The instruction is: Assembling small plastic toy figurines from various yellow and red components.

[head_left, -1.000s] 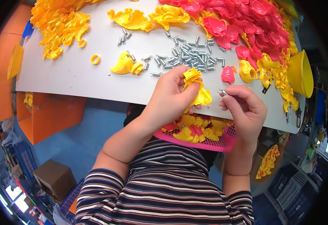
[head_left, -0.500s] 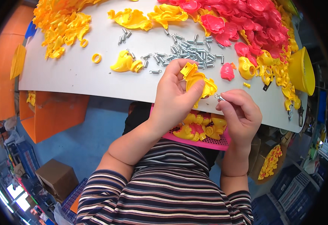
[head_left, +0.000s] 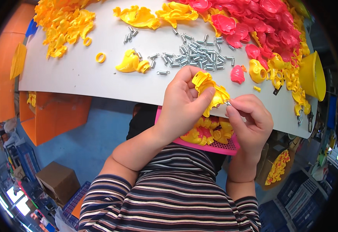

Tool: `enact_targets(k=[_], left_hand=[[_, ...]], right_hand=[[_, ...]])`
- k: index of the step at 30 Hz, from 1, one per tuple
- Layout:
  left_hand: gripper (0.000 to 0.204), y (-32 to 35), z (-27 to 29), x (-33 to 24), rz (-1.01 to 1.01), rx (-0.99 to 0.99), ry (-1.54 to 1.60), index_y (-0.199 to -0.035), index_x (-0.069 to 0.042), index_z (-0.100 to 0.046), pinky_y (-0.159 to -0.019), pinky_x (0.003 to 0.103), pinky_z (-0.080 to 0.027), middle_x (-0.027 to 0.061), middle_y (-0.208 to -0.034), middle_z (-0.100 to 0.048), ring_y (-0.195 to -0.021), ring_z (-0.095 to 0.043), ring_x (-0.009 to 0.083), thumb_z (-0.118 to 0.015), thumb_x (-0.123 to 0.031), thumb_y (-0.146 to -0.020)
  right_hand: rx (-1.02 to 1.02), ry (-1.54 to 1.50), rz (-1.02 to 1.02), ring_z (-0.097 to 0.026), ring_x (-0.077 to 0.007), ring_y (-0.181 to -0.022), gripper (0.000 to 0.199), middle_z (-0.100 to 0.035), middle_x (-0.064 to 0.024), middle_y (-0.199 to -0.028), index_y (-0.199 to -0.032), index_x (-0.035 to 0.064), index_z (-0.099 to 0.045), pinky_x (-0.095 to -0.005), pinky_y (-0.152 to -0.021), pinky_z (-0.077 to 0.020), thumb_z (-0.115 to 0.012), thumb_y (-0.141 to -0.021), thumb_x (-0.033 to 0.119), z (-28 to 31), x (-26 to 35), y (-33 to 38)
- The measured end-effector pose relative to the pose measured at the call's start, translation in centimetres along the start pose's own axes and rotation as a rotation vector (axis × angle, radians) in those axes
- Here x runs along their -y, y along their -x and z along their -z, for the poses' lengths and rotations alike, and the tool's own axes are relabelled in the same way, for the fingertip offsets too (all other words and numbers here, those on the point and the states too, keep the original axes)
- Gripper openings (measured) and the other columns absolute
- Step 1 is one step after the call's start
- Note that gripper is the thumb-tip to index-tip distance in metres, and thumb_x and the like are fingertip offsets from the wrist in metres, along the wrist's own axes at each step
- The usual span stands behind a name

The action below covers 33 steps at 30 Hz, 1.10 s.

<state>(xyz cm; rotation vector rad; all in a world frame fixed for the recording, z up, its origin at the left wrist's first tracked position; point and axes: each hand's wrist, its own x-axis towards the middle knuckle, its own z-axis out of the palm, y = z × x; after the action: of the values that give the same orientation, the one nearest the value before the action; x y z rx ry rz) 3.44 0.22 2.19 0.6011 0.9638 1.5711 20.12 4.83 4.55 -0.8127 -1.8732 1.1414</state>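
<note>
My left hand [head_left: 184,106] grips a yellow plastic part [head_left: 210,91] at the front edge of the white table [head_left: 72,73]. My right hand [head_left: 250,121] pinches a small metal spring [head_left: 228,103] and holds it against the yellow part's right side. A pink mesh basket [head_left: 225,147] with assembled yellow and pink pieces rests on my lap, just under both hands. Loose silver springs [head_left: 196,54] lie scattered on the table just beyond my hands.
Heaps of yellow parts [head_left: 62,21] lie at the far left and pink parts [head_left: 261,19] at the far right. A yellow piece [head_left: 132,63] and a ring [head_left: 100,57] lie apart. A yellow funnel [head_left: 312,75] sits at the right edge. Orange crates [head_left: 53,116] and a cardboard box [head_left: 58,179] stand on the floor.
My right hand has brought the spring in from the right to touch the yellow part. My left hand has turned the part slightly and shifted it nearer to me.
</note>
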Motion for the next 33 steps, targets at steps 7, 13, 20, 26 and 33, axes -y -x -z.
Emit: enact_targets(k=[7,13,20,26,33], left_hand=[[0.025,0.1,0.3,-0.5,0.031,0.048,-0.059,-0.113,0.0,-0.044,-0.078,0.026,-0.055,0.0088,-0.1,-0.057,-0.091,-0.063,0.0115,-0.057,0.003,-0.092],[0.025,0.8,0.5,-0.6,0.115,0.143,-0.105,-0.116,-0.002,-0.045,-0.081,0.026,-0.05,0.0079,-0.101,-0.056,-0.09,-0.058,0.0105,-0.049,0.004,-0.092],[0.032,1.1,0.4,-0.2,0.034,0.252,-0.165,-0.111,-0.005,-0.045,-0.078,0.024,-0.045,0.006,-0.102,-0.054,-0.089,-0.053,0.0095,-0.057,0.0,-0.082],[0.031,0.7,0.6,0.1,-0.018,0.277,-0.198,-0.104,-0.005,-0.048,-0.071,0.021,-0.043,0.0024,-0.093,-0.051,-0.081,-0.052,0.006,-0.064,-0.002,-0.078],[0.028,0.7,0.3,1.3,-0.151,0.281,-0.335,-0.101,-0.005,-0.048,-0.069,0.021,-0.043,0.0023,-0.092,-0.051,-0.078,-0.051,0.0061,-0.063,-0.001,-0.078]], right_hand=[[-0.044,-0.082,-0.122,-0.063,-0.0151,-0.077,0.015,-0.062,-0.012,-0.092,-0.094,-0.0066,-0.064,-0.0225,-0.068,-0.0524,-0.065,-0.081,-0.013,-0.4,0.0,0.3],[-0.101,-0.296,-0.19,-0.064,-0.0123,-0.081,0.016,-0.063,-0.0107,-0.093,-0.095,-0.005,-0.064,-0.0201,-0.069,-0.0522,-0.068,-0.081,-0.012,-1.5,-1.9,1.2],[-0.063,-0.162,0.047,-0.059,-0.0137,-0.082,0.016,-0.062,-0.012,-0.096,-0.094,-0.0017,-0.062,-0.0212,-0.07,-0.0472,-0.07,-0.081,-0.008,-0.8,-1.8,2.1],[-0.033,-0.217,-0.009,-0.059,-0.0111,-0.081,0.016,-0.063,-0.0098,-0.093,-0.099,-0.0033,-0.061,-0.0207,-0.07,-0.0469,-0.07,-0.085,-0.001,-1.2,-1.0,2.3],[-0.133,-0.748,-0.453,-0.071,-0.0195,-0.083,0.015,-0.068,-0.0154,-0.096,-0.106,-0.0068,-0.059,-0.0289,-0.076,-0.0594,-0.061,-0.093,-0.001,-1.6,-0.4,3.9]])
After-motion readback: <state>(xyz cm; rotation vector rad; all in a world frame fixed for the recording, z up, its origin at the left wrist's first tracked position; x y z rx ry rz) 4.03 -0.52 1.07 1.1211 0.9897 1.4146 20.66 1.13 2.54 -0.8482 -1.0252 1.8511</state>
